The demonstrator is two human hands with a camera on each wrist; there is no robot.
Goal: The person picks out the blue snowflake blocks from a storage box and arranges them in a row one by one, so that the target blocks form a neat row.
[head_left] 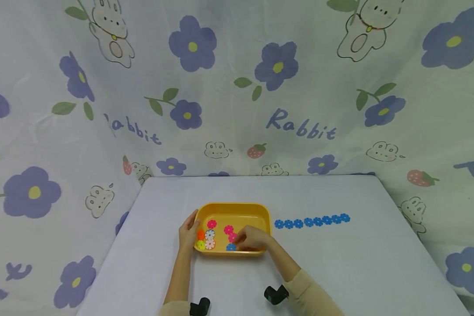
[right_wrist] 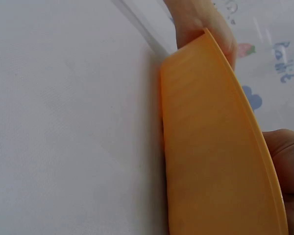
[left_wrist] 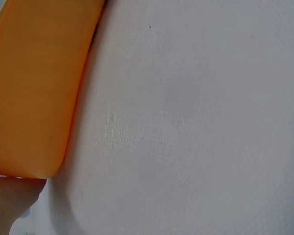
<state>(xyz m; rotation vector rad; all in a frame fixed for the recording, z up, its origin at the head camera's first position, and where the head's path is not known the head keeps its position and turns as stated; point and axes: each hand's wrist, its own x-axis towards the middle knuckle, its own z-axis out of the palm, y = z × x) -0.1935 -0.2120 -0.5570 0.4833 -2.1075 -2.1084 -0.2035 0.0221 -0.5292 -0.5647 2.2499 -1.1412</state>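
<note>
A yellow tray [head_left: 241, 211] holds several flower-shaped plastic discs. At its left end my left hand [head_left: 188, 230] grips the rim and side wall; in the left wrist view part of that hand [left_wrist: 12, 203] shows at the tray's corner. My right hand [head_left: 253, 238] reaches down into the right half, fingers bent, fingertips beside a pink disc [head_left: 232, 238] and a blue disc [head_left: 231, 247]. I cannot tell whether it pinches a disc. In the right wrist view the tray's wall [right_wrist: 210, 142] hides the fingertips of the right hand [right_wrist: 289, 164].
Right of the tray, a row of several blue discs [head_left: 308, 222] lies on the white table [head_left: 363, 272]. Orange [head_left: 201, 235], yellow [head_left: 200, 245], white [head_left: 210, 234] and pink discs [head_left: 211, 224] lie at the tray's left end. A printed curtain [head_left: 237, 96] stands behind the table.
</note>
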